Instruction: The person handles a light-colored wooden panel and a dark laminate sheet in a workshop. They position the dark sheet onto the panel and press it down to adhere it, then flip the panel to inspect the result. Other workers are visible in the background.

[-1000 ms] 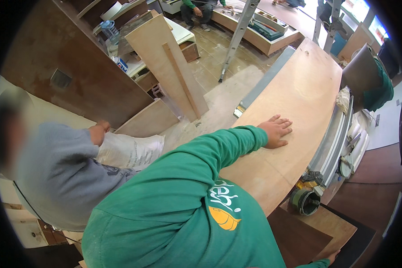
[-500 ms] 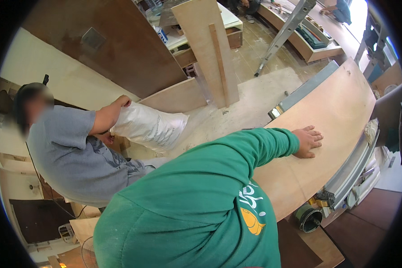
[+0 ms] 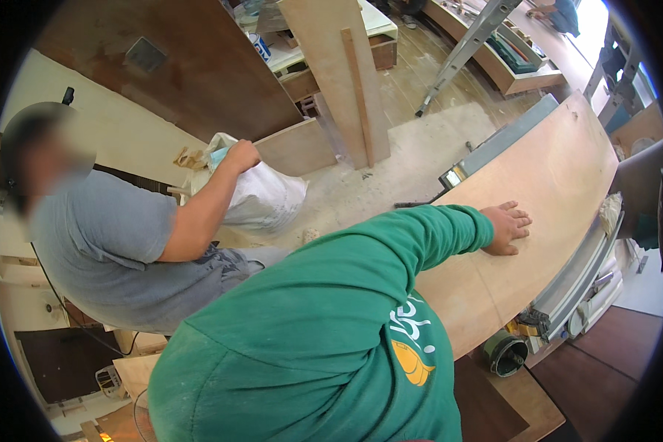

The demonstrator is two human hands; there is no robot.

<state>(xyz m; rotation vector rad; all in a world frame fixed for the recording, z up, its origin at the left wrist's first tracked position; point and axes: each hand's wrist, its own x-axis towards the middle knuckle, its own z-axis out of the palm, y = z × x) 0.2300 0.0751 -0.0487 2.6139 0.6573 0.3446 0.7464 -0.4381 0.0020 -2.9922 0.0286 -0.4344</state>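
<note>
My left hand (image 3: 505, 228) lies flat on a large light plywood board (image 3: 545, 184), palm down with its fingers spread. The green sleeve (image 3: 412, 236) of my left arm reaches across to it from the left. Nothing is held in this hand. My right hand does not show; the lower part of the picture is filled by my green sweatshirt (image 3: 295, 353). Along the board's far left edge runs a long grey bar (image 3: 504, 144) with a yellow and dark end piece.
At left, a person in a grey shirt (image 3: 118, 221) grips a white sack (image 3: 269, 199). Beyond stand an upright plywood panel (image 3: 339, 88) and a ladder leg (image 3: 464, 59). A dark bucket (image 3: 507, 353) sits below the board's near edge, beside long grey profiles (image 3: 578, 272).
The person in grey has leaned in and moved a hand along the sack's top; its mouth and something light blue now show. My left hand stays flat on the board.
</note>
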